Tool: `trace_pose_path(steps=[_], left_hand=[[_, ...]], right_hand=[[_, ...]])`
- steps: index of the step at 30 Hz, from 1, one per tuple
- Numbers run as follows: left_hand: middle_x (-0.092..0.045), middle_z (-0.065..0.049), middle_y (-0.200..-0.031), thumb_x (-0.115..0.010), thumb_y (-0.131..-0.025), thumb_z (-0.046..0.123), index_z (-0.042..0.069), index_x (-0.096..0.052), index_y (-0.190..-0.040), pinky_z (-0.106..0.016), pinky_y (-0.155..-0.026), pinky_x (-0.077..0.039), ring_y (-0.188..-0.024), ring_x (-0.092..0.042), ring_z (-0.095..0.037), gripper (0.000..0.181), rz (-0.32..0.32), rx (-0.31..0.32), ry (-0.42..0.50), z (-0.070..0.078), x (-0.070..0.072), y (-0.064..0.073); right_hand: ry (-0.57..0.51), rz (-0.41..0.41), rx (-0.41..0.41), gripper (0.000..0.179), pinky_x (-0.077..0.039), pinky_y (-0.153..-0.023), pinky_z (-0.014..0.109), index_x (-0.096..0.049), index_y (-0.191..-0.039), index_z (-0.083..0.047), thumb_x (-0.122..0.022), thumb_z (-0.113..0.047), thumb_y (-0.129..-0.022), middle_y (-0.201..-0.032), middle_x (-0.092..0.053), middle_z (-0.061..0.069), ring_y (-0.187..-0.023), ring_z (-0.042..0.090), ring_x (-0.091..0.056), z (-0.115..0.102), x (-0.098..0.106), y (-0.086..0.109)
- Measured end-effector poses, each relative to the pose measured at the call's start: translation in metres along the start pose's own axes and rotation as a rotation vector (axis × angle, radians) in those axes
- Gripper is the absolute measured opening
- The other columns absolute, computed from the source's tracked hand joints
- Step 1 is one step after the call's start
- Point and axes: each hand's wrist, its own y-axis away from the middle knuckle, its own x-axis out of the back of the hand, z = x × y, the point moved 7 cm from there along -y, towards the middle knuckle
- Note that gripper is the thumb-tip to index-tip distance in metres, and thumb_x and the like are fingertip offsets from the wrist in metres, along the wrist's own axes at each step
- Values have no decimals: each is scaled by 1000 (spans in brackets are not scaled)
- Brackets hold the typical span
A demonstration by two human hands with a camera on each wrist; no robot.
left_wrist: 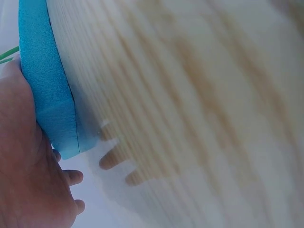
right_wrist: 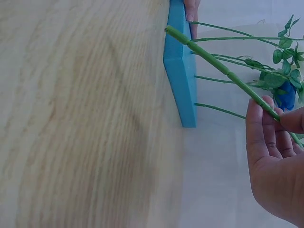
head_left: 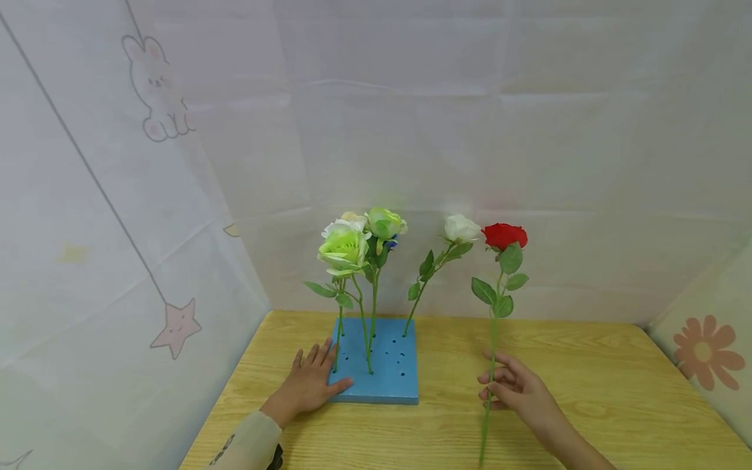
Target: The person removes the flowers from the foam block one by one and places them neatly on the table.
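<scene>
Right hand (head_left: 523, 391) pinches the red rose (head_left: 504, 305) by its stem (head_left: 493, 326), long axis near upright, bloom (head_left: 505, 236) uppermost, to the right of and apart from the blue block (head_left: 388, 385), at whose left edge the nearer left hand (head_left: 308, 385) rests with fingers spread.

A wood-grain tabletop (head_left: 587, 365) with rounded far corners fills the lower middle of the head view. Behind it, a pale, creased fabric backdrop (head_left: 564, 150) spans the upper part of the frame. At the upper left, a printed rabbit (head_left: 155, 91) hangs from a drawn line; lower on the left, a pink printed star (head_left: 177, 328) ends a long slanting one, with a faint yellow patch (head_left: 73, 253) above left. At the lower right is a reddish printed flower (head_left: 702, 352).
</scene>
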Motion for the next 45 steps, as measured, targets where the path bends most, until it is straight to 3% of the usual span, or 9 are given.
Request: trace_pose_path(steps=[7, 16, 26, 45], left_hand=[[-13, -10, -170, -33, -93, 82, 13, -22, -163, -69, -117, -10, -152, -19, -43, 99, 10, 0, -23, -3, -4, -3], [-13, -11, -170, -35, -93, 81, 13, -22, -163, -69, -117, -10, -152, -20, -43, 99, -1, -6, -26, -1, -1, 0], [-14, -11, -170, -32, -92, 82, 13, -22, -163, -70, -117, -11, -152, -21, -44, 100, 1, -12, -20, -2, 0, 2], [-13, -9, -170, -30, -93, 83, 14, -23, -163, -69, -117, -13, -152, -22, -44, 99, 14, -24, -50, -2, -2, -1]], right_hand=[[2, 13, -101, 66, -59, -86, 41, -29, -155, -3, -64, -19, -101, -119, -64, 10, -101, 23, -70, 12, 5, 10], [-63, -26, -180, 68, -59, -85, 45, -28, -156, -2, -64, -18, -101, -120, -63, 12, -101, 26, -69, 30, 4, 16], [-74, -112, -199, 66, -57, -83, 46, -27, -156, 1, -62, -19, -103, -122, -62, 17, -103, 29, -68, 45, -9, 12], [-155, -155, -257, 64, -58, -77, 44, -31, -154, 4, -61, -19, -103, -118, -64, 17, -99, 31, -69, 62, -35, 7]])
